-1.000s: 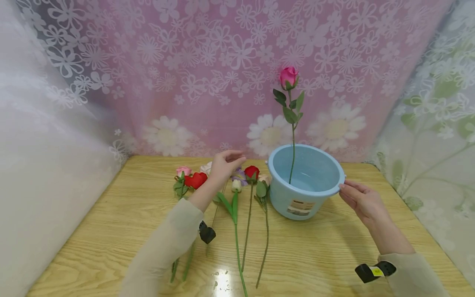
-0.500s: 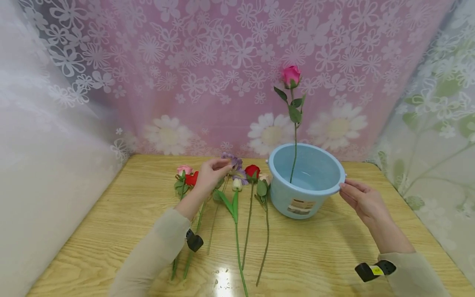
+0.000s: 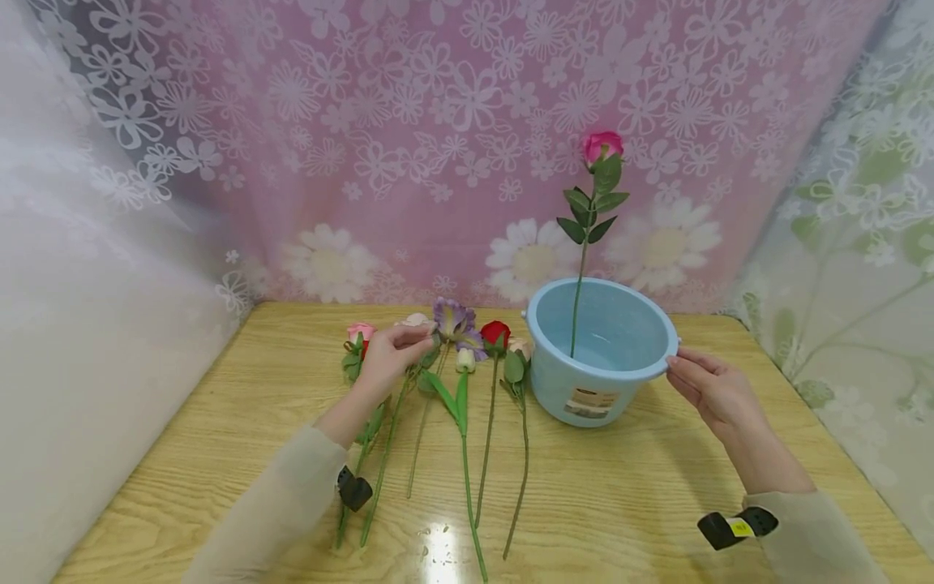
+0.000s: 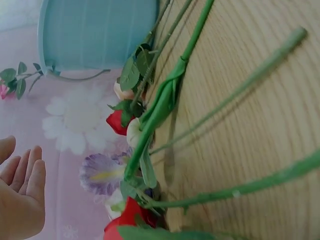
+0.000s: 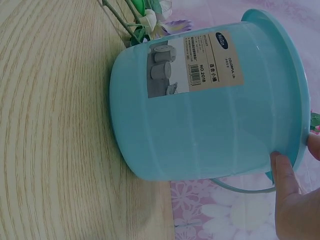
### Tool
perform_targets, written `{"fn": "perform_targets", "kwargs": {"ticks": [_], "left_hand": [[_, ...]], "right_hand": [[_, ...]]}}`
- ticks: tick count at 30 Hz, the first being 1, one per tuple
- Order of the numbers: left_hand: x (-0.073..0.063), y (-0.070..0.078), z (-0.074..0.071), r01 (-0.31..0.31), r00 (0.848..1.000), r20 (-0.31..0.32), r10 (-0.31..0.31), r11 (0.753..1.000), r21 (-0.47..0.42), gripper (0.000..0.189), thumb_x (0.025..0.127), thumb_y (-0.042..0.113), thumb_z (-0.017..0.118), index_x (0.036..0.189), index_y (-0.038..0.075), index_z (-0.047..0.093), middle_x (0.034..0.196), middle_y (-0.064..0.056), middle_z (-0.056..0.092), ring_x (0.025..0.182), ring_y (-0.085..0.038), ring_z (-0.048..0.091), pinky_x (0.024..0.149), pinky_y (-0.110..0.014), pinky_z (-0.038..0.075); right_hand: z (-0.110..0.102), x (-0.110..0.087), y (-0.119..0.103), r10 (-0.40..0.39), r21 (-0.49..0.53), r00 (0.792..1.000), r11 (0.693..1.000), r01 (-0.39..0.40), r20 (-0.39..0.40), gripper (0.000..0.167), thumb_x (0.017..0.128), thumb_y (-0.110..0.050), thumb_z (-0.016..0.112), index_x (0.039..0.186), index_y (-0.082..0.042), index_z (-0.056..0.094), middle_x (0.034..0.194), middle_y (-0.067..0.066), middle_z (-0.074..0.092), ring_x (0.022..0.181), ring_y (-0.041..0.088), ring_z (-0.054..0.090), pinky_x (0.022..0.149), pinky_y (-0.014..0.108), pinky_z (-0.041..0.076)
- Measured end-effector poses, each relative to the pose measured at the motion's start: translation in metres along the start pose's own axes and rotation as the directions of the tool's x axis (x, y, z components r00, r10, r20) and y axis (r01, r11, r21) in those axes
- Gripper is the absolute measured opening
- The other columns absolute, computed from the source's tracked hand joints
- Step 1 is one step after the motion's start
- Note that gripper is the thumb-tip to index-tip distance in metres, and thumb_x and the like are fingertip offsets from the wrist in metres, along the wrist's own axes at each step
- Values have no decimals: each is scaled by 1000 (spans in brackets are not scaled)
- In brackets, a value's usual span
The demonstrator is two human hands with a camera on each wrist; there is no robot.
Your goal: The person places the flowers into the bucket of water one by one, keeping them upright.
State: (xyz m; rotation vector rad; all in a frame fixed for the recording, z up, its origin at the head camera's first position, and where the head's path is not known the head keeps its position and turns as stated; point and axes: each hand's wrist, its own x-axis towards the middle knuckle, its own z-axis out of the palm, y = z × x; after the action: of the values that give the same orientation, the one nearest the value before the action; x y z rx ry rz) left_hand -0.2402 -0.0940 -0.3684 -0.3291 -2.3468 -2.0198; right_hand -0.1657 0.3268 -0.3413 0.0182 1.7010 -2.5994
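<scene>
Close in, the left arm (image 3: 273, 487) slants up from the lower left, the left hand (image 3: 383, 357) hovering over loose flowers (image 3: 463, 410), the right hand (image 3: 721, 397) at the right side of the blue bucket (image 3: 550, 388). Between them on the wooden table (image 3: 620, 503) lie a purple flower (image 3: 452, 319), white tulip (image 3: 465, 361) and red rose (image 3: 495, 332); a bright pink rose (image 3: 603, 148) stands in the bucket before the floral curtain (image 3: 409, 122). The left hand is relaxed and free; the right pinches the bucket's rim between thumb and fingers.
</scene>
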Motion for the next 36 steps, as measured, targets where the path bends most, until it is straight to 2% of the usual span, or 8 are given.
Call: {"fn": "perform_targets", "kwargs": {"ticks": [7, 12, 15, 21, 26, 31, 33, 36], "left_hand": [[-11, -8, -21, 42, 998, -42, -40, 999, 24, 34, 82, 15, 64, 110, -3, 59, 105, -16, 59, 92, -21, 57, 79, -37, 48], [-18, -12, -35, 80, 995, -62, -79, 997, 13, 36, 84, 16, 62, 113, -6, 56, 108, -18, 57, 97, -32, 55, 80, -41, 47], [-22, -14, -42, 79, 995, -65, -80, 997, -13, 38, 84, 15, 62, 114, -8, 54, 107, -20, 57, 98, -36, 53, 83, -46, 44], [-30, -17, -53, 101, 992, -78, -98, 995, 26, 39, 84, 17, 62, 114, -7, 54, 105, -19, 57, 97, -32, 54, 83, -40, 45], [-33, -24, -60, 121, 989, -86, -117, 992, 33, 40, 85, 18, 61, 115, -7, 53, 105, -20, 57, 98, -33, 55, 84, -44, 44], [-36, -28, -66, 137, 988, -82, -134, 990, 31, 41, 85, 17, 61, 117, -8, 51, 106, -21, 56, 91, -20, 60, 85, -44, 43], [-37, -29, -68, 144, 987, -82, -141, 989, 37, 41, 85, 17, 60, 117, -8, 51, 106, -22, 56, 91, -21, 60, 85, -44, 43], [-37, -30, -70, 145, 986, -90, -141, 988, 49, 42, 85, 18, 61, 116, -8, 51, 106, -22, 56, 96, -29, 57, 84, -41, 44]], "right_hand": [[0, 0, 0, 8, 11, 1000, 1000, -8, 0, 18, 85, 3, 54, 91, -7, 69, 92, 1, 64, 83, 11, 62, 75, 22, 48], [0, 0, 0, 11, 16, 1000, 1000, -12, 8, 18, 86, 2, 54, 91, -7, 68, 92, 2, 64, 84, 11, 62, 75, 22, 48], [0, 0, 0, 8, 22, 1000, 1000, -9, 9, 18, 86, 3, 54, 91, -7, 69, 91, 2, 64, 83, 11, 62, 75, 22, 48], [1, 0, 1, 5, 36, 1000, 999, -6, 9, 19, 85, 4, 54, 91, -6, 69, 91, 2, 64, 83, 12, 62, 74, 23, 48], [1, 0, 1, 5, 50, 1000, 999, -6, 14, 20, 86, 5, 53, 91, -5, 69, 91, 3, 65, 83, 13, 63, 74, 23, 48], [1, 1, 2, 3, 60, 1000, 998, -4, 21, 20, 86, 5, 52, 91, -5, 69, 91, 4, 65, 83, 13, 63, 74, 23, 48], [1, 1, 2, 1, 61, 1000, 998, -2, 22, 20, 86, 6, 52, 90, -5, 69, 91, 4, 65, 83, 13, 63, 74, 23, 48], [0, 2, 2, 1, 63, 1000, 998, -2, 19, 20, 85, 5, 52, 90, -5, 69, 91, 3, 65, 82, 13, 63, 74, 23, 48]]}}
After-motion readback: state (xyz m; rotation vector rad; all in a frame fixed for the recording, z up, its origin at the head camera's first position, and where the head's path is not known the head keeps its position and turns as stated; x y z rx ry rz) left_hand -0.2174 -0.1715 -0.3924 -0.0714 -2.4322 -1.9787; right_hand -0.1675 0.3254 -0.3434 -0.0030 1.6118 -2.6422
